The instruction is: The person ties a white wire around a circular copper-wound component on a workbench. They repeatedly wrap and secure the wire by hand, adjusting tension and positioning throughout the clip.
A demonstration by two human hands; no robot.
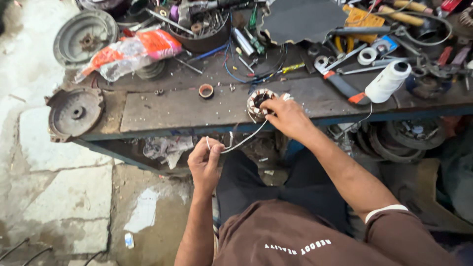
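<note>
Head view, read from the left: a round metal cover [74, 112] hangs half off the left end of the bench [177, 111], and a second disc [84, 35] lies behind it beside a crumpled plastic bag [129, 53]. Next comes the left hand [204, 161], held below the bench's front edge, fingers pinched shut on a thin white cord [244, 140] that runs taut up and to the right. It leads to a small wound stator [259, 102] standing near the bench's front edge, where the right hand [288, 117] rests on its rim, fingers curled closed about it (whether they also grip the cord there I cannot tell). The cord looks light, limp and likely slippery, best pinched close to the windings; the stator seems stiff and heavy for its size, its copper coils easily nicked, so the iron rim is the safer hold. Further right lie red-handled pliers [340, 83] and a white thread spool [388, 81], near but apart from the hand. Open room is a bare strip along the front edge left of the stator; behind it, tools crowd the bench.
</note>
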